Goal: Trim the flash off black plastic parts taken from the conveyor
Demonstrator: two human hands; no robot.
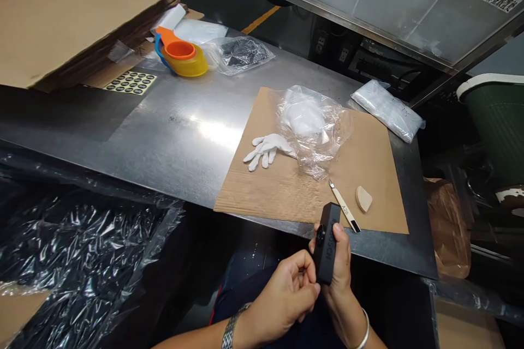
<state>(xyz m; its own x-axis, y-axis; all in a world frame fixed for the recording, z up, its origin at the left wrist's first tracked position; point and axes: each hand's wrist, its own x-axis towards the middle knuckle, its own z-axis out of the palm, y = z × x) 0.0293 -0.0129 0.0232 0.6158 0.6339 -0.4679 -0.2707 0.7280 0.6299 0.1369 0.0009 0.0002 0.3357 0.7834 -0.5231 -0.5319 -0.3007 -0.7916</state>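
My right hand (341, 262) is closed round a slim black rectangular device (327, 242) with a round button and pale lettering, held upright below the table's front edge. My left hand (289, 292) is curled beside it, its thumb and fingers pinched against the device's lower left side. On the brown cardboard sheet (282, 188) just above lie a thin craft knife (344, 204) and a small beige wedge (363, 198). A white glove (268, 150) sticks out of a crumpled clear plastic bag (313, 125).
On the metal table (176, 131) sit a yellow-and-orange tape dispenser (182, 55), a sticker sheet (131, 82), a bag of dark items (241, 53) and a sealed clear bag (387, 109). Flat cardboard is stacked far left (69, 16). Black plastic sheeting (82, 262) lies lower left; a green bin (497, 120) stands right.
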